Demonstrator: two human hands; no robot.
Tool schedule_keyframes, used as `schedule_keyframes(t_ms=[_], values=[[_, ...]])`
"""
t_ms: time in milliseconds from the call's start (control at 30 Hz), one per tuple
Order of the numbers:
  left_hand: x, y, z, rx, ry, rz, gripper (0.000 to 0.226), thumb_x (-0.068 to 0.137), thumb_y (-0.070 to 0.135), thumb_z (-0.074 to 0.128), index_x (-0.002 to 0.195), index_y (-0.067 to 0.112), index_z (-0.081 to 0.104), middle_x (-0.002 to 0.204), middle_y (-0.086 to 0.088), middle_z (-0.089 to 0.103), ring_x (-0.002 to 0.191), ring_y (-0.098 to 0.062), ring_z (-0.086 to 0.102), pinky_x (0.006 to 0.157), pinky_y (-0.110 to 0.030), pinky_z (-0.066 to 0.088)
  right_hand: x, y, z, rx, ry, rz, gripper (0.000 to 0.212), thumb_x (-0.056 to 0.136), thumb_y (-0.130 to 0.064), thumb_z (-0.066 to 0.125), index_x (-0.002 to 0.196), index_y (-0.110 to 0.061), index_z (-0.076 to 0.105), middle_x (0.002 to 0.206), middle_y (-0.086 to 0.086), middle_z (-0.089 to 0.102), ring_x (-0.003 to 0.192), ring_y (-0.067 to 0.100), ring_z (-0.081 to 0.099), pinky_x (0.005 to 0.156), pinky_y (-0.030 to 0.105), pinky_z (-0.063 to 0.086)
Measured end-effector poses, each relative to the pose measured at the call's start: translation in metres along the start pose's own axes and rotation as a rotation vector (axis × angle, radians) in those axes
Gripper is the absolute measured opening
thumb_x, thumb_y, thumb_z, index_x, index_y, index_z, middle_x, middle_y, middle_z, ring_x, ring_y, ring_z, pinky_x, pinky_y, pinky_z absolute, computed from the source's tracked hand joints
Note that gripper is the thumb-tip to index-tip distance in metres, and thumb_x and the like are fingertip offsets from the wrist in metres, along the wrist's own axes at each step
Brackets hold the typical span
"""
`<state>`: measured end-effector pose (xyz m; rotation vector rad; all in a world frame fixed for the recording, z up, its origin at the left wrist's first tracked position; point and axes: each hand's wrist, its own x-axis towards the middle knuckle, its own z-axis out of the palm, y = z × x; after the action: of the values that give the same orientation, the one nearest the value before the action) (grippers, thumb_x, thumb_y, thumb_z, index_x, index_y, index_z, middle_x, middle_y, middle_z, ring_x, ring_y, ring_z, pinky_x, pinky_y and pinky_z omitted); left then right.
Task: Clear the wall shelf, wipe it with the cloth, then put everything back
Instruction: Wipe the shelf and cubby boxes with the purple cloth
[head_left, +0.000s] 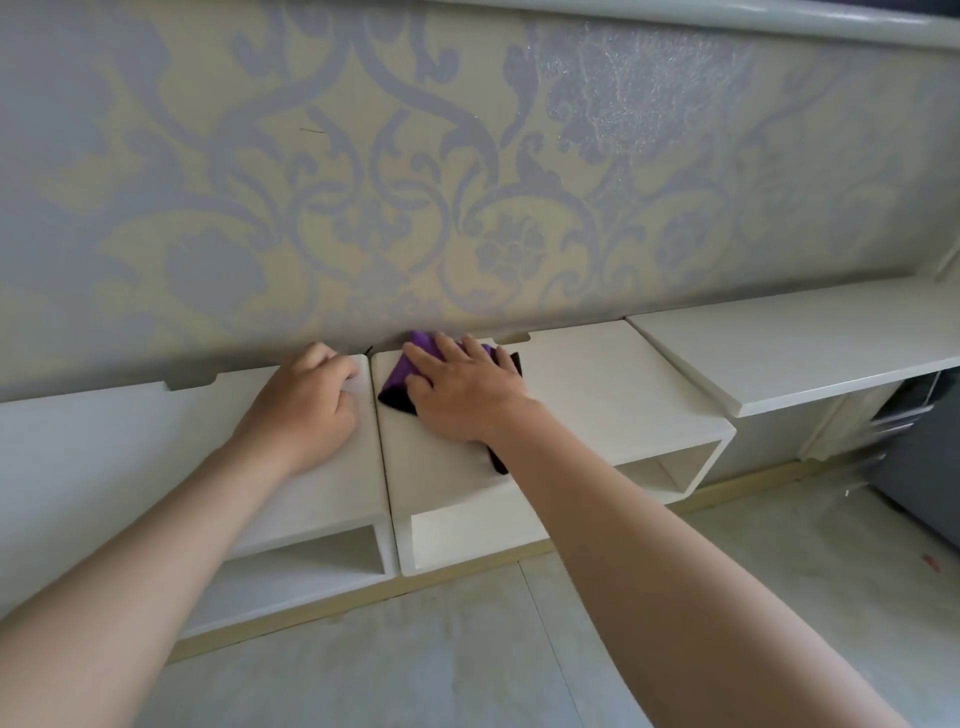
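The left hand rests knuckles-up on the top of the left shelf box, near its back right corner, fingers curled loosely under; it seems only to brace, and whether anything is held beneath it cannot be told. Just beside it runs the narrow seam between the two boxes, and across that seam the right hand lies flat with fingers spread, pressing the purple-and-black cloth onto the middle shelf box, close to the patterned wall. The cloth is folded or bunched, so only parts show: a purple corner poking out toward the wall and the seam, a dark edge at the thumb side, and a dark tail emerging under the wrist toward the front edge. Its long axis therefore seems to run from back-left to front-right, roughly along the forearm. Further right, the long shelf board is bare too. Every shelf top in view carries nothing, so clearing looks done and wiping appears under way; how much surface is already wiped cannot be judged. Putting the things back remains, and none of them are in view
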<state>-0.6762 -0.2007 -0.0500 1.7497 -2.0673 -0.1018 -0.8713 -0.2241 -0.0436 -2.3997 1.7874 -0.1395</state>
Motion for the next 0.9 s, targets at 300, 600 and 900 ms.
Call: schedule_keyframes(t_ms=[300,600,900], values=[[0.004,-0.007,0.007,0.006,0.049,0.02,0.03,0.093,0.008,0.044,0.118,0.008,0.062,0.126,-0.005,0.053,0.12,-0.027,0.049,0.092,-0.035,0.041,-0.027,0.13,-0.018,-0.034,0.111,0.281,0.058,0.098,-0.051,0.02,0.155,-0.042,0.02,0.163,-0.01,0.023,0.149,0.021,0.022,0.12,0.048,0.015],[0.004,-0.004,0.006,0.023,0.058,0.028,0.025,0.092,0.007,0.045,0.11,0.008,0.062,0.122,-0.006,0.054,0.11,-0.03,0.052,0.086,-0.035,0.041,-0.123,0.088,0.015,0.096,0.534,0.044,0.032,0.099,-0.029,0.038,0.104,-0.015,0.066,0.099,0.002,0.069,0.093,0.028,0.062,0.081,0.037,0.041],[0.002,-0.003,0.005,0.044,0.056,0.026,0.026,0.093,0.006,0.045,0.113,0.007,0.062,0.124,-0.01,0.053,0.113,-0.03,0.052,0.084,-0.032,0.036,-0.182,0.078,0.083,0.417,0.482,-0.072,0.03,0.099,-0.025,0.038,0.1,-0.011,0.065,0.093,0.002,0.067,0.086,0.023,0.057,0.077,0.041,0.051]])
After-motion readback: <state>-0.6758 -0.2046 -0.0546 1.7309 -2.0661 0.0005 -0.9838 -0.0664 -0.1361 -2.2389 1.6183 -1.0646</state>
